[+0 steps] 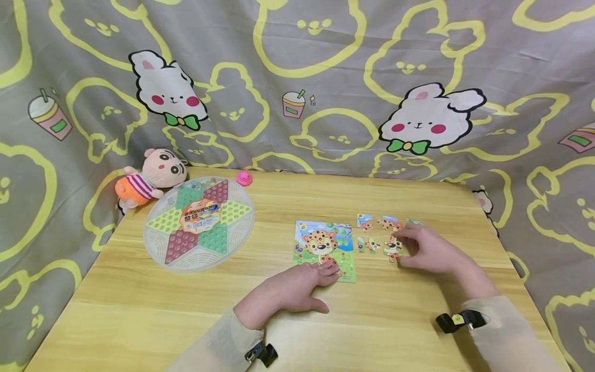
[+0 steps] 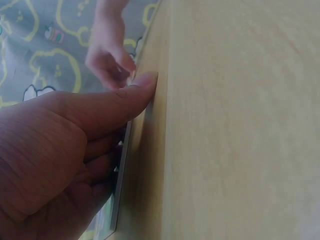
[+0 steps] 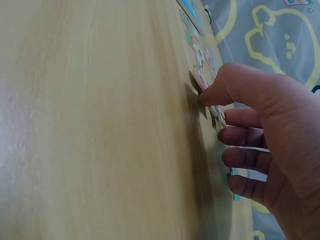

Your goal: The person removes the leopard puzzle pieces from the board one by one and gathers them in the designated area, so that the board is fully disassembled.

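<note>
My left hand (image 1: 302, 287) lies across the lower part of a leopard puzzle board (image 1: 321, 240). Its fingers rest flat on the picture, and the thumb stretches over the wood beside it. To the right, my right hand (image 1: 429, 248) pinches a spotted puzzle piece (image 1: 392, 243) between thumb and fingers. Seen from the right wrist, the thumb (image 3: 215, 95) is at the edge of this piece, which casts a shadow on the table. Loose puzzle pieces lie around it: one at the upper left (image 1: 364, 222), one above (image 1: 389, 223) and joined ones at the left (image 1: 369, 245). The right fingers partly hide others.
A round Chinese checkers board (image 1: 200, 225) lies on the left of the wooden table (image 1: 176, 310). Behind it a plush toy (image 1: 149, 178) leans by the curtain (image 1: 232, 46), and a small pink duck (image 1: 244, 178) sits near the back edge.
</note>
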`<state>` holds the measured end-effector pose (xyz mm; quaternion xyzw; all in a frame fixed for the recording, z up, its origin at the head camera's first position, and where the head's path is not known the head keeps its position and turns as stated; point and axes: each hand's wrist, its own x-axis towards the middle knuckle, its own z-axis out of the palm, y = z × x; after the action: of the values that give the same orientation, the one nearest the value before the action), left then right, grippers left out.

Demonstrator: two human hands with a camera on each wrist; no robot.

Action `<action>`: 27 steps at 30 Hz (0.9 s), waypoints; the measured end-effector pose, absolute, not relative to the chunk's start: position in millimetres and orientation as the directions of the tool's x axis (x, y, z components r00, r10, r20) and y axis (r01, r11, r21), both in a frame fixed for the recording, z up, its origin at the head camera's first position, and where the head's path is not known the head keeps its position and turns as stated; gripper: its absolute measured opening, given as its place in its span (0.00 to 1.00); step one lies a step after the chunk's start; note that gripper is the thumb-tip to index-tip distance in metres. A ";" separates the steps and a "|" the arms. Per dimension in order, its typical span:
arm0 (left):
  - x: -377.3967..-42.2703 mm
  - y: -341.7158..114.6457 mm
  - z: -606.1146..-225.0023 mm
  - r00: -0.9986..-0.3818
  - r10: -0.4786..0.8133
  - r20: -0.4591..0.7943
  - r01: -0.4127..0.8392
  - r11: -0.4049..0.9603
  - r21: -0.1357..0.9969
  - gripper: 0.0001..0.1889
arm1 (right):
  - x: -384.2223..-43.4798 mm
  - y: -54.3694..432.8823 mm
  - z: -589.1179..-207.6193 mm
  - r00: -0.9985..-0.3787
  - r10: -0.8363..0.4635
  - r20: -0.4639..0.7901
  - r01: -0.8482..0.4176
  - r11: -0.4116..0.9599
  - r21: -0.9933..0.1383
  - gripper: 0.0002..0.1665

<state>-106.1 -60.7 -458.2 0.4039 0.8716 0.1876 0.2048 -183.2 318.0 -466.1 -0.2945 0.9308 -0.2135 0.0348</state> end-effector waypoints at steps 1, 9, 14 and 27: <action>-106.1 -60.6 -458.4 -0.591 0.780 -0.205 0.627 0.604 0.491 0.42 | -183.8 317.9 -466.8 -0.826 -0.561 0.057 -0.530 0.737 -0.420 0.33; -105.0 -57.8 -458.3 -0.593 0.778 -0.208 0.631 0.609 0.481 0.42 | -182.9 320.7 -468.2 -0.834 -0.549 0.055 -0.512 0.732 -0.449 0.33; -105.7 -56.5 -457.1 -0.590 0.781 -0.207 0.649 0.610 0.454 0.42 | -179.1 312.7 -458.1 -0.826 -0.555 0.095 -0.530 0.708 -0.467 0.32; -104.0 -43.4 -449.7 -0.559 0.819 -0.132 0.723 0.559 0.406 0.41 | -175.1 236.2 -441.9 -0.752 -0.659 0.008 -0.554 0.626 -0.549 0.22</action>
<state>-104.0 -43.4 -449.7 0.4432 0.8692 0.1547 0.1550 -175.1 236.2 -441.9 -0.3383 0.8963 -0.2696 0.0975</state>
